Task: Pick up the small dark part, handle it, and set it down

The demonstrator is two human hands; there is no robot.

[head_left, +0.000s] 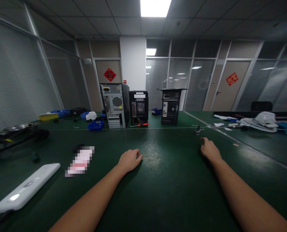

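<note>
My left hand (pixel 129 159) rests on the dark green table (pixel 158 180) near its middle, fingers curled loosely downward, nothing visible in it. My right hand (pixel 210 150) lies on the table further right, fingers bent and pointing away, holding nothing that I can see. A small dark metal part (pixel 198 130) stands just beyond the right hand. Three computer tower cases stand at the far side: a grey one (pixel 114 105), a small black one (pixel 139 107) and another black one (pixel 170 106). A red-handled screwdriver (pixel 140 125) lies in front of the small black case.
A white flat panel (pixel 26 188) lies at the near left, a pixelated card (pixel 80 160) beside it. Blue and yellow trays (pixel 95 125) and small items sit at the far left. White caps and cloths (pixel 261 121) lie on the adjoining table at right.
</note>
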